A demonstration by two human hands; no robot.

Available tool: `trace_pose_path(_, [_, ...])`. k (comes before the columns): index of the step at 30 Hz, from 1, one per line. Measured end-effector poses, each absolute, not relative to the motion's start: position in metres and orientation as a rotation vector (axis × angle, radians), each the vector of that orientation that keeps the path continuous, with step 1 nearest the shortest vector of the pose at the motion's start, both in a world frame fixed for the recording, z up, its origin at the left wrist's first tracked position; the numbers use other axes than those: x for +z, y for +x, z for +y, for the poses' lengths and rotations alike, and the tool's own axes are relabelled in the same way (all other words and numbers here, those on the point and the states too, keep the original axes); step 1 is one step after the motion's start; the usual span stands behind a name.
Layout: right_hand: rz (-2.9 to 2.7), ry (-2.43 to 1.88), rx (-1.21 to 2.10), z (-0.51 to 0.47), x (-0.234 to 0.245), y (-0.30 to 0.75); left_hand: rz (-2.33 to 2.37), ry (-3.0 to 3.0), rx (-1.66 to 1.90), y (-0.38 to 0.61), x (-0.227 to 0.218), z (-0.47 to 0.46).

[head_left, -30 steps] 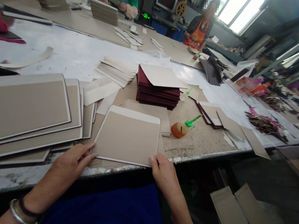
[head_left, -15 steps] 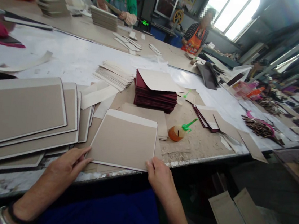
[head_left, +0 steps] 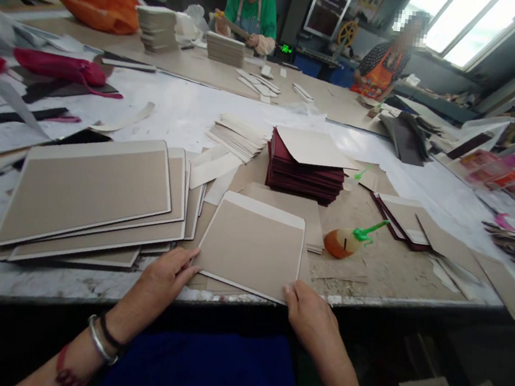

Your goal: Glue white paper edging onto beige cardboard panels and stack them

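Your left hand (head_left: 163,281) has its fingertips flat on the near-left corner of the grey card panel (head_left: 253,246), and your right hand (head_left: 312,315) pinches the near-right corner, thumb on top. Looks like you're pinning it by both corners so it sits square at the bench (head_left: 86,288) edge, right in front of you. At 9 o'clock from the panel there's a fanned stack of long panels (head_left: 92,195), close enough to grab. At 12 o'clock sits the stack of maroon covers (head_left: 304,174) with a loose card on top, and at 2 o'clock the orange glue bottle (head_left: 344,241) lies on its side, green nozzle pointing away.
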State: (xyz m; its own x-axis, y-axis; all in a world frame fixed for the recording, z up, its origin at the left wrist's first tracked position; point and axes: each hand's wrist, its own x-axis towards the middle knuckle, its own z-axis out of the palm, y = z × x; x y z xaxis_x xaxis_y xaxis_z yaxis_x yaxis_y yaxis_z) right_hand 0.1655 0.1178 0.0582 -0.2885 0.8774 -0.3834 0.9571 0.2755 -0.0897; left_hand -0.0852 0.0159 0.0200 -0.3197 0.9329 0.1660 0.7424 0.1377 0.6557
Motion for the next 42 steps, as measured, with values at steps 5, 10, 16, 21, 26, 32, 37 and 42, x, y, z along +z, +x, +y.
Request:
trace_pose_path(5, [2.329,1.706,-0.432,0.115,0.056,0.167,2.111,1.596,0.941,-0.085,0.023,0.016])
trace_pose_path(10, [2.32,1.706,-0.412,0.113,0.056,0.167,2.119,1.577,0.905,-0.085,0.025,0.016])
trace_pose_path(16, [2.312,1.712,-0.384,0.112,0.058,0.164,2.117,1.583,0.905,-0.085,0.023,0.017])
trace_pose_path(21, [2.337,1.646,-0.198,0.11,0.058,0.162,2.131,1.648,0.863,-0.086,0.024,0.017])
trace_pose_path(26, [2.337,1.68,-0.292,0.116,0.058,0.167,2.157,1.68,0.844,-0.085,0.025,0.016])
trace_pose_path(32, [2.428,2.041,-0.54,0.13,0.056,0.169,2.149,1.708,0.859,-0.083,0.022,0.017])
trace_pose_path(37, [2.438,2.103,-0.77,0.143,0.052,0.171,2.125,1.616,0.939,-0.083,0.016,0.019])
trace_pose_path(42, [2.392,2.144,-1.335,0.144,0.05,0.172,2.125,1.523,1.032,-0.081,0.017,0.019])
